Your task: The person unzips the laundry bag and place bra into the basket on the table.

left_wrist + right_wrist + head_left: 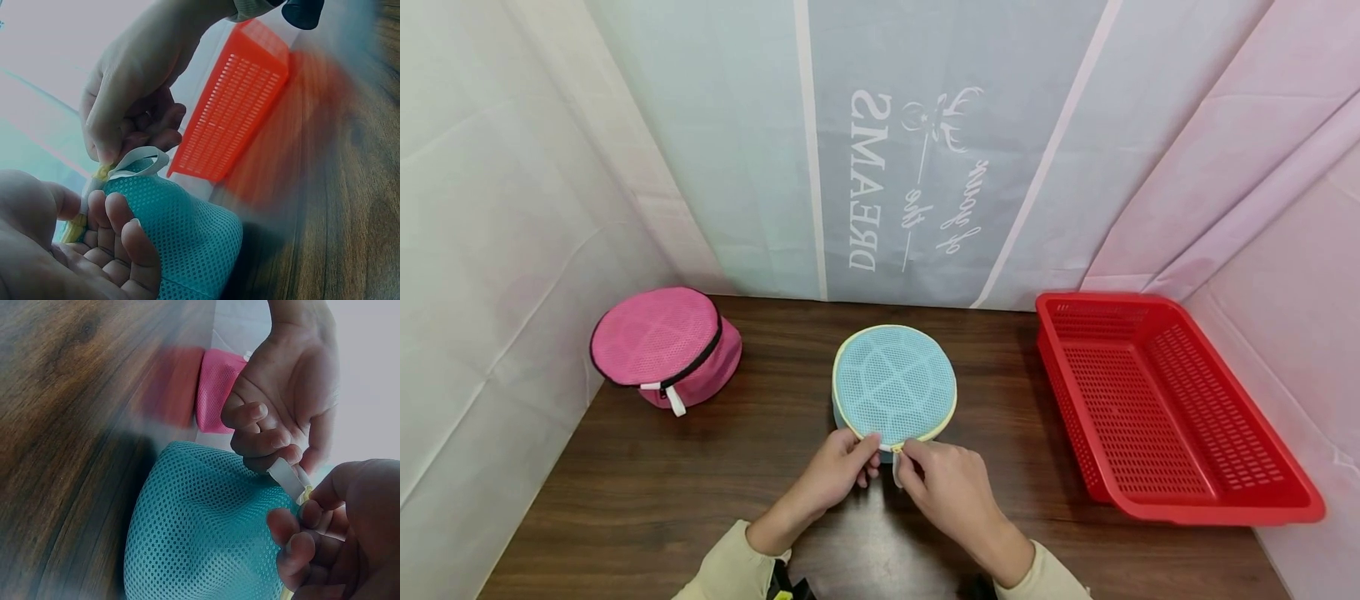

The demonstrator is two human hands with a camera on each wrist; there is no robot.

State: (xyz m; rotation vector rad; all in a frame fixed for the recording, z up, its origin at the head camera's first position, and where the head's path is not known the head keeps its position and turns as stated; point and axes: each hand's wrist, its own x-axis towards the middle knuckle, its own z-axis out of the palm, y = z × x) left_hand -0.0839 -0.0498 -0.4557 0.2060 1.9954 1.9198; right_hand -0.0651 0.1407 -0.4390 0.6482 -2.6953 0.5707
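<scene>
A round, light-blue mesh laundry bag (895,383) with a yellow zipper rim stands upright on the table in front of me. At its near edge, my left hand (835,472) pinches the rim between thumb and fingers, just left of the zipper slider. From the right, my right hand (951,487) pinches the yellow zipper pull (104,172) with thumb and index finger. A white loop tab (150,164) sticks out from the rim between the two hands. Seen from the right wrist, the bag's mesh side (194,519) bulges and creases below the fingers.
On the left stands a pink mesh bag (658,337) with a black zipper rim and a white tab. A red plastic basket (1078,417) with perforated walls sits at the right. Fabric curtains (745,150) enclose the back and sides of the dark wooden table (662,483).
</scene>
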